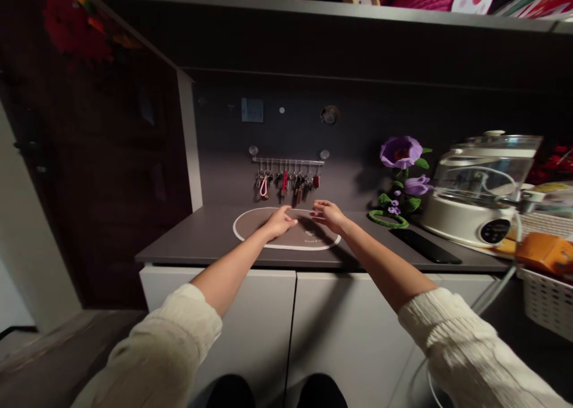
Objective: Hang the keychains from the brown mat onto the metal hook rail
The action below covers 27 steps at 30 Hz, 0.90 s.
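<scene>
Both my hands reach forward over an oval brown mat (250,224) with a white rim, which lies on the dark counter. My left hand (280,222) is above the middle of the mat, its fingers apart and holding nothing. To its right, my right hand (329,215) is over the mat's right part, fingers stretched out, also with nothing in them. Whether either hand touches the mat I cannot tell. Behind them, several keys (285,182) with tags hang from a clear hook rail (289,161) on the back wall.
Right of the mat stand a purple crocheted flower (400,153), a black phone-like slab (425,246) and a white appliance with a clear top (470,211). A white basket (548,300) is at far right. A shelf (286,5) overhangs the counter (179,247); a dark door (111,157) is left.
</scene>
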Each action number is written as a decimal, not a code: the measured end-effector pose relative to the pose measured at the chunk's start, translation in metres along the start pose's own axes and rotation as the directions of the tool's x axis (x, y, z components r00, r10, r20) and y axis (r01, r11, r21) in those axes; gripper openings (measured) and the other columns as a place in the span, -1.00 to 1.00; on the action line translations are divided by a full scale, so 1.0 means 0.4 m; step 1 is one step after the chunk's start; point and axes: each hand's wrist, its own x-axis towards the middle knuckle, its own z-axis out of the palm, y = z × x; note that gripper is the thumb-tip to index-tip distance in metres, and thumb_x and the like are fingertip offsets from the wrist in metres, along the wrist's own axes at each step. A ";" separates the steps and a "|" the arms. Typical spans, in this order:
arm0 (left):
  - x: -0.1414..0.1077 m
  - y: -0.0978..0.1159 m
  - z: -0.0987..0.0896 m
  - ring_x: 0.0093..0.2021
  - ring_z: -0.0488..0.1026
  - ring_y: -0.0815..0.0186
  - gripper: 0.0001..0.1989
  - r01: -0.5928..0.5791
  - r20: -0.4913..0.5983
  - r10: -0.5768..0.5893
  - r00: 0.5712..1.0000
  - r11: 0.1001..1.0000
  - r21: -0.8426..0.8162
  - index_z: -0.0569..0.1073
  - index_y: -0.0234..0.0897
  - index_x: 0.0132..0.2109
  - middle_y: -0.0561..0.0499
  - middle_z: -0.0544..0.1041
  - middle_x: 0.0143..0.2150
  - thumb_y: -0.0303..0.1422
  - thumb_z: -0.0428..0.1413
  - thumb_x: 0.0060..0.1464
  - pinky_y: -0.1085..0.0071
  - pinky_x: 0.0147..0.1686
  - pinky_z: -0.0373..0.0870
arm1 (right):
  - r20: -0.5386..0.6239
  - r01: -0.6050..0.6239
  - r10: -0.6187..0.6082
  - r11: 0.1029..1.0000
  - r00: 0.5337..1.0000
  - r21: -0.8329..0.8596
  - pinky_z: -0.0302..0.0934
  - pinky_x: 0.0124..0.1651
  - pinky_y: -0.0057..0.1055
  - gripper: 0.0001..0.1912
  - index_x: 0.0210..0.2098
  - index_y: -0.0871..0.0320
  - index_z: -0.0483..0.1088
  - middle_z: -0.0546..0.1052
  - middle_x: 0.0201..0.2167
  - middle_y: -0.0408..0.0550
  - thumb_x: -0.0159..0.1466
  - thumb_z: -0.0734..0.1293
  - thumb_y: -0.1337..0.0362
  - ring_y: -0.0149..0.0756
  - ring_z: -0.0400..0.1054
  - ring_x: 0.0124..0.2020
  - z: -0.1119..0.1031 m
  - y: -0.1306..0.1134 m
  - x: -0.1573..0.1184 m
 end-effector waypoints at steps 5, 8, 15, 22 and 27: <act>-0.099 0.039 -0.085 -0.55 0.22 0.53 -0.16 -0.186 0.009 0.187 0.982 0.980 -0.071 -0.06 -0.20 0.25 0.21 0.27 -0.54 -0.46 0.16 -0.16 0.56 -0.44 0.20 | 0.135 0.199 -0.193 0.979 0.972 -0.039 0.26 -0.37 -0.46 -0.39 0.11 0.01 0.09 0.32 -0.54 -0.25 0.08 0.30 0.32 -0.48 0.27 -0.55 0.038 0.022 -0.094; -0.150 0.043 -0.114 -0.52 0.22 0.54 -0.07 -0.273 0.018 0.275 0.961 0.960 -0.064 -0.21 -0.15 0.27 0.21 0.27 -0.52 -0.47 0.14 -0.16 0.57 -0.41 0.21 | 0.255 0.351 -0.324 0.934 0.911 -0.069 0.24 -0.32 -0.48 -0.17 0.22 -0.04 -0.13 0.32 -0.54 -0.28 0.05 0.32 0.33 -0.50 0.25 -0.53 0.048 0.040 -0.142; -0.201 0.005 -0.126 -0.51 0.22 0.55 0.02 -0.269 0.032 0.270 0.962 0.962 -0.048 -0.41 -0.17 0.27 0.21 0.29 -0.50 -0.48 0.12 -0.17 0.59 -0.39 0.22 | 0.307 0.472 -0.413 0.869 0.858 -0.150 0.18 -0.39 -0.54 0.02 0.25 -0.02 -0.44 0.31 -0.53 -0.29 0.02 0.31 0.36 -0.50 0.17 -0.53 0.054 0.077 -0.200; -0.195 -0.008 -0.127 -0.52 0.22 0.56 0.07 -0.253 0.039 0.260 0.965 0.959 -0.127 -0.51 -0.16 0.24 0.22 0.29 -0.49 -0.47 0.13 -0.17 0.58 -0.42 0.22 | 0.301 0.500 -0.444 0.854 0.844 -0.143 0.17 -0.39 -0.54 0.05 0.25 0.01 -0.51 0.30 -0.52 -0.27 0.02 0.31 0.36 -0.49 0.16 -0.52 0.053 0.080 -0.203; -0.196 -0.008 -0.125 -0.52 0.23 0.55 0.10 -0.166 0.042 0.177 0.983 0.969 -0.182 -0.50 -0.14 0.25 0.22 0.30 -0.50 -0.45 0.17 -0.19 0.57 -0.42 0.22 | 0.291 0.481 -0.425 0.864 0.857 -0.152 0.19 -0.38 -0.52 -0.02 0.26 0.00 -0.36 0.31 -0.52 -0.26 0.01 0.31 0.35 -0.49 0.17 -0.52 0.053 0.083 -0.201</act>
